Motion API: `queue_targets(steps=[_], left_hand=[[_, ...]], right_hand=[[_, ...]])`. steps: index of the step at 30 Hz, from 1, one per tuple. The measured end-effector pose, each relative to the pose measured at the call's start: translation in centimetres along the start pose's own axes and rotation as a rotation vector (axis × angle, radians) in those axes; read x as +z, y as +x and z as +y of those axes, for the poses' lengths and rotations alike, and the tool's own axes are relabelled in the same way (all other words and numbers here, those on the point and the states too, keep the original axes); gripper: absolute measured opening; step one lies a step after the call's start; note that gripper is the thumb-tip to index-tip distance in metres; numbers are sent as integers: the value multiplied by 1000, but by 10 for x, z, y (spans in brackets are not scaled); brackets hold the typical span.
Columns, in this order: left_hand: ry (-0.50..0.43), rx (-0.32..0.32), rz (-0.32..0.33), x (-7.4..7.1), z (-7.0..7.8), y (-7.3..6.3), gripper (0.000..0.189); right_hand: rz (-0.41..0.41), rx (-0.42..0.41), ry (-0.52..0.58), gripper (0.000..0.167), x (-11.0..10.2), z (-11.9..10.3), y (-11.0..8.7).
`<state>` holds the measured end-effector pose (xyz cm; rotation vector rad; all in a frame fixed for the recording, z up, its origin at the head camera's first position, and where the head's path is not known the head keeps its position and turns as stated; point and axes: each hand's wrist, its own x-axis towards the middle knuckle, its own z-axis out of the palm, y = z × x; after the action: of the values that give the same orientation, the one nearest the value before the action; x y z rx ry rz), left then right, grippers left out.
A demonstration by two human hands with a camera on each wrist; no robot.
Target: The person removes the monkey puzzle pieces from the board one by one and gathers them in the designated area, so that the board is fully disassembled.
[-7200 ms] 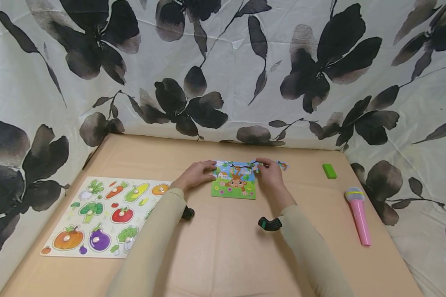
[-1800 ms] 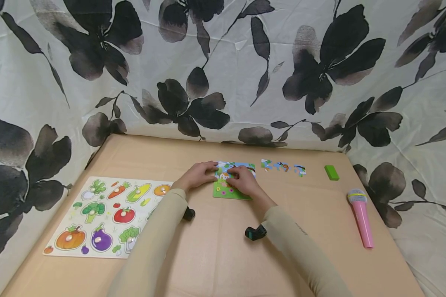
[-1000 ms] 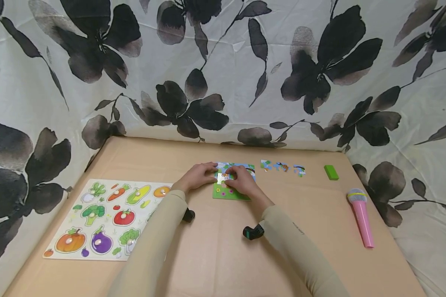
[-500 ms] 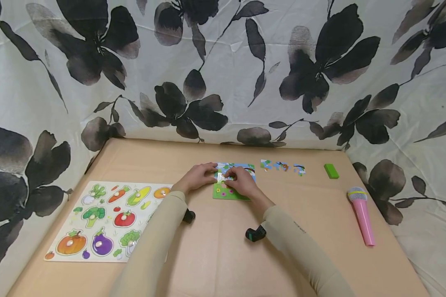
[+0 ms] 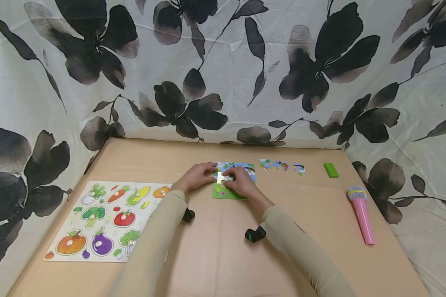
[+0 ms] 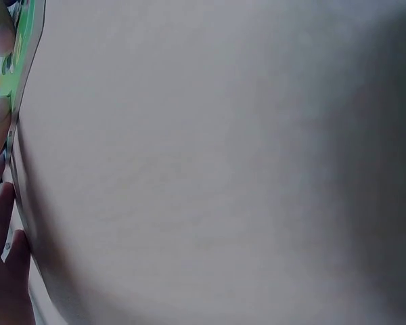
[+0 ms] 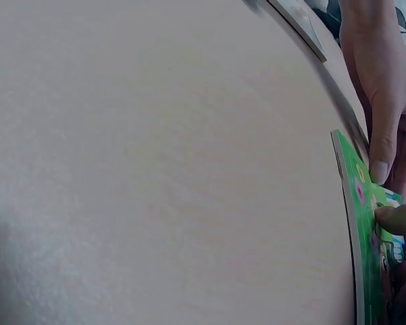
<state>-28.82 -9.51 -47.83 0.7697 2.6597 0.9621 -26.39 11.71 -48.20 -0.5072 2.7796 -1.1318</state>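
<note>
In the head view a small jigsaw puzzle [image 5: 228,194] with a green lower part and blue top lies on the table. My left hand [image 5: 195,176] holds its left edge, thumb and fingers against the board. My right hand [image 5: 242,181] reaches over the middle and pinches a puzzle piece, mostly hidden by the fingers. A white patch shows on the board just left of those fingertips. In the right wrist view the right thumb [image 7: 399,220] presses on the picture near the left hand [image 7: 382,81]. Three loose puzzle pieces [image 5: 282,166] lie in a row right of the board.
A white vegetable puzzle board [image 5: 109,198] lies at the left, partly behind the left sleeve. A green block [image 5: 331,170] and a pink toy microphone [image 5: 361,214] lie at the right. Floral cloth [image 5: 245,74] hangs behind the table [image 5: 215,264].
My right hand has come from the loose pieces at the right back onto the puzzle. The loose pieces now lie spread in a row. A white patch has appeared on the board; the left hand stays.
</note>
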Motion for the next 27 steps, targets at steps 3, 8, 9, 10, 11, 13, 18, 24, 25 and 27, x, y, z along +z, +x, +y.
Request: queue_targets(steps=[3, 8, 9, 10, 11, 13, 18, 24, 25, 27], left_hand=[[0, 5, 1, 0, 0, 0, 45], [8, 8, 3, 1, -1, 1, 44], [10, 9, 4, 1, -1, 1, 44], [13, 10, 5, 1, -1, 1, 44], [14, 11, 5, 1, -1, 1, 44], [17, 11, 4, 1, -1, 1, 44], [20, 10, -5, -1, -1, 1, 44], [15, 0, -9, -1, -1, 2, 44], [13, -3, -10, -1, -1, 2, 44], [11, -5, -11, 0, -1, 2, 44]], right_hand=[[-11, -9, -3, 27, 0, -1, 0], [-25, -1, -2, 29, -2, -3, 0], [-28, 1, -3, 29, -3, -3, 0], [-32, 2, -2, 30, -4, -3, 0], [-35, 3, -3, 30, -4, -3, 0], [-43, 5, -3, 30, -6, -3, 0], [-55, 18, 10, 29, -6, -2, -1], [-34, 37, 59, 25, -6, 1, -1], [-26, 39, 68, 24, -6, 2, -1], [-8, 63, 92, 21, -7, 3, -3]])
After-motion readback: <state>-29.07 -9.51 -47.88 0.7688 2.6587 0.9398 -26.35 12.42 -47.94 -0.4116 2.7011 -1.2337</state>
